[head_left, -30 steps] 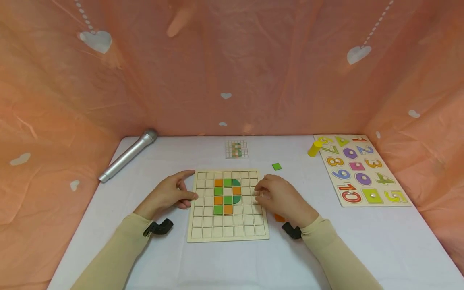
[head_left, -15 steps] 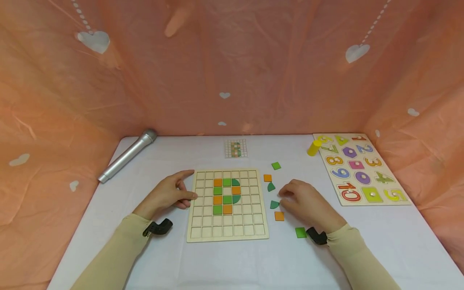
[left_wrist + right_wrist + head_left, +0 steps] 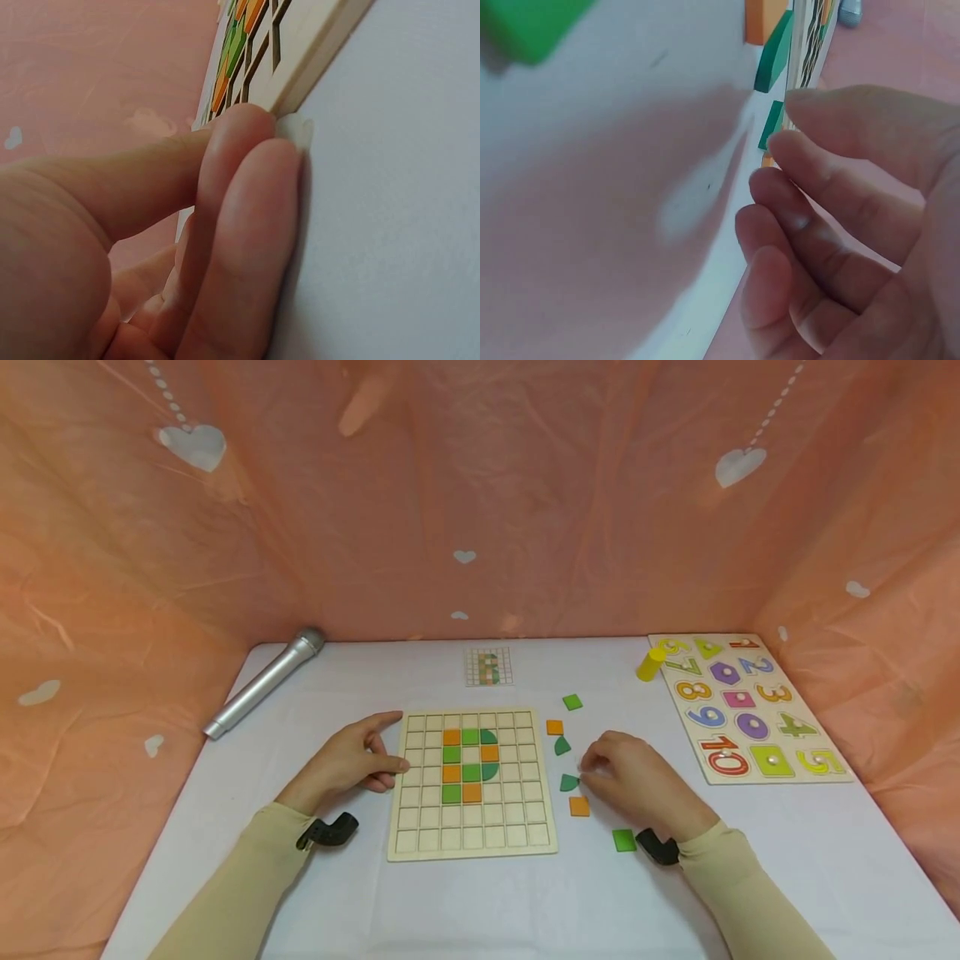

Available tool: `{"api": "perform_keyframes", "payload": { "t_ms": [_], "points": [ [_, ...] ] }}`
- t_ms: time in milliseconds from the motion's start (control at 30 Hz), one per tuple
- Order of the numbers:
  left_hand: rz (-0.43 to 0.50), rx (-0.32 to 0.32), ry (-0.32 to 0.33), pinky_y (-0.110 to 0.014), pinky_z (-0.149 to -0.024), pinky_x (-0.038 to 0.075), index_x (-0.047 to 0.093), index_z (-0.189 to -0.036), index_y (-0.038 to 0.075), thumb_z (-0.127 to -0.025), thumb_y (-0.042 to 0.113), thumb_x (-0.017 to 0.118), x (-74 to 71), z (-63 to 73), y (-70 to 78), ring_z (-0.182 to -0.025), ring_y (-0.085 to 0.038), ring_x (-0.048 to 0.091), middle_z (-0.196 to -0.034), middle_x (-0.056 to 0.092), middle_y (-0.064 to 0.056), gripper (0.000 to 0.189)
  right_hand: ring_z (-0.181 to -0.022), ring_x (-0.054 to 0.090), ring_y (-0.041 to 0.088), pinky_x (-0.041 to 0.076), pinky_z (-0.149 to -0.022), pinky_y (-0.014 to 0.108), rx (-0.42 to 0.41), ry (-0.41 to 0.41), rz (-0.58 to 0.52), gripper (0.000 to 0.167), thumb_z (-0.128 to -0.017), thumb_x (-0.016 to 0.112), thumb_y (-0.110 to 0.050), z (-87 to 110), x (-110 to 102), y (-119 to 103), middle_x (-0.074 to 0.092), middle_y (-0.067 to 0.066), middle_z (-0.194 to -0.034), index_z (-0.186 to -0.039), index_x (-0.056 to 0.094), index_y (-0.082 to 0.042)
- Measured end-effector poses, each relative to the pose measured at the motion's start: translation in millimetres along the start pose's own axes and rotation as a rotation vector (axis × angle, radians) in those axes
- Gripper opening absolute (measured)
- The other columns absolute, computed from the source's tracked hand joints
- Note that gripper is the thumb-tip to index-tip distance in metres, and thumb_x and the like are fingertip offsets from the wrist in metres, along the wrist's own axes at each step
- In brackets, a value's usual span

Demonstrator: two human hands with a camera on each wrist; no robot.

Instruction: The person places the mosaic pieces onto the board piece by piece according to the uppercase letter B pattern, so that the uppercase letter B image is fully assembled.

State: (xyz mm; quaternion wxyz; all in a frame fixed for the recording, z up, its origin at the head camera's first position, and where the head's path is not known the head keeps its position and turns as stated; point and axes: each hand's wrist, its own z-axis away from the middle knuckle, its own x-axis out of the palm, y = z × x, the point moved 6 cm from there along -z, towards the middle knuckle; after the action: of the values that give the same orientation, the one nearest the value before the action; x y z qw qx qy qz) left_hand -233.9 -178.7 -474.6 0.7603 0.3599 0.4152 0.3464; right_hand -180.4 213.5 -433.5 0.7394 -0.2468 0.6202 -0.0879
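A wooden grid board (image 3: 420,842) lies on the table, with orange, light green and dark green tiles (image 3: 470,772) set in its cells in a P-like shape. At the board's left edge is my left hand (image 3: 348,758), its index finger stretched to the top corner and its thumb at the side; in the left wrist view, fingertips (image 3: 259,157) meet the wooden edge. My right hand (image 3: 633,781) hovers right of the board, fingers loosely bent and holding nothing. Its thumb tip is right by a dark green quarter-round tile (image 3: 569,782); another quarter-round tile (image 3: 562,746) lies just behind.
Loose square tiles lie right of the board: orange (image 3: 554,727), orange (image 3: 579,807), green (image 3: 572,702) and green (image 3: 624,840). A pattern card (image 3: 487,667) lies behind the board. Farther out are a silver microphone (image 3: 266,683), a yellow cylinder (image 3: 650,665) and a number puzzle (image 3: 750,710).
My right hand has moved right, from the board's right edge to beside the loose tiles, uncovering them, and now stays nearly still. The left hand keeps its place at the board.
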Motion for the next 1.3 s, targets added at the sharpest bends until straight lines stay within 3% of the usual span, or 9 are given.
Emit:
{"api": "perform_keyframes", "payload": {
  "t_ms": [367,933,1300],
  "points": [
    [0.022,-0.004,0.004,-0.032,-0.067,0.068,0.035,-0.17,0.019,-0.091,0.014,0.089,-2.8,-0.1,0.2,-0.072,-0.018,0.076,-0.096,0.058,-0.013,0.097,-0.088,0.062,0.012,0.06,-0.09,0.039,-0.046,-0.005,0.049,0.005,-0.094,0.083,-0.022,0.7,6,-5,0.068,-0.01,-0.09,-0.091,0.079,-0.02],
    [0.041,0.014,-0.008,-0.031,-0.066,0.068,0.034,-0.17,0.016,-0.092,0.014,0.088,-0.6,1.4,0.6,-0.072,-0.017,0.075,-0.094,0.058,-0.012,0.096,-0.088,0.057,0.012,0.058,-0.084,0.034,-0.083,-0.023,0.074,0.018,-0.087,0.091,-0.024,-12.7,18,-30,0.066,-0.007,-0.091,-0.096,0.08,-0.013],
    [0.013,0.008,0.0,-0.033,-0.067,0.069,0.035,-0.17,0.018,-0.091,0.016,0.09,-0.6,-1.0,-3.2,-0.072,-0.019,0.077,-0.095,0.058,-0.013,0.096,-0.083,0.054,0.013,0.052,-0.076,0.029,-0.094,0.006,0.066,0.012,-0.086,0.087,-0.021,-21.4,19,-43,0.063,-0.005,-0.089,-0.092,0.078,-0.015]
  ]
}}
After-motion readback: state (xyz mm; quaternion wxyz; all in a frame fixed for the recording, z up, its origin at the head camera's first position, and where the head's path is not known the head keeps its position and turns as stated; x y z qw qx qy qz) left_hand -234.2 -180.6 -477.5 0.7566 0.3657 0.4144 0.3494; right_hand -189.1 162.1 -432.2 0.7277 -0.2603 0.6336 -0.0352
